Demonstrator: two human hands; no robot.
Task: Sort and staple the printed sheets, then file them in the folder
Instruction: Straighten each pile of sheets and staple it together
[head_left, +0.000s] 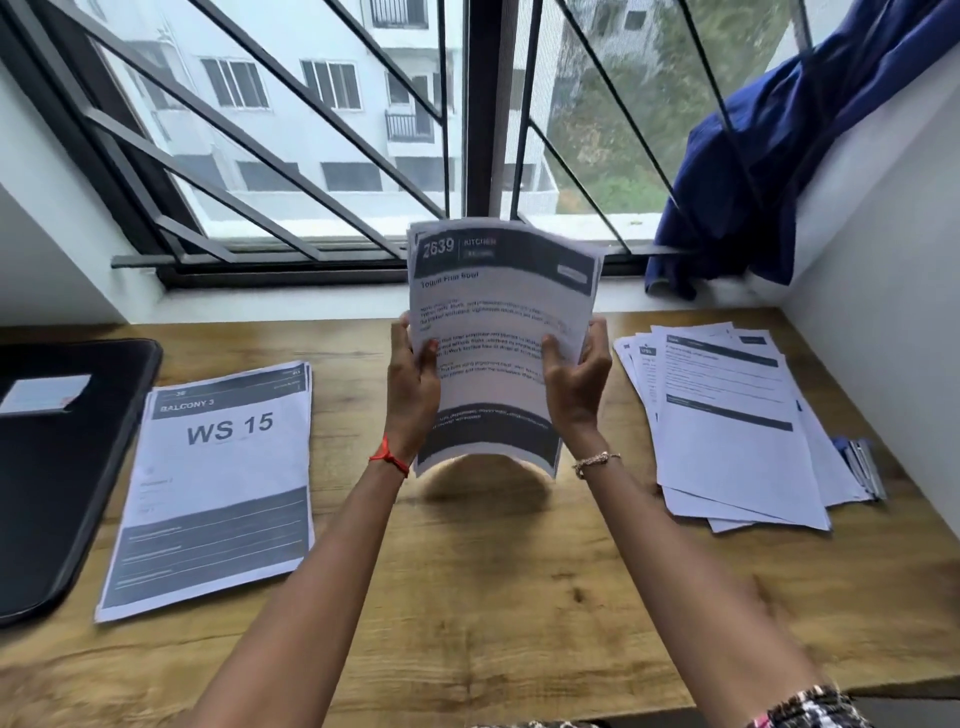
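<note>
Head view: a sheaf of printed sheets is held upright above the desk, gripped at its side edges between left hand and right hand.

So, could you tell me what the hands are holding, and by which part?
A stack of printed sheets, held upright: the left hand grips its left edge, the right hand its right edge.
</note>
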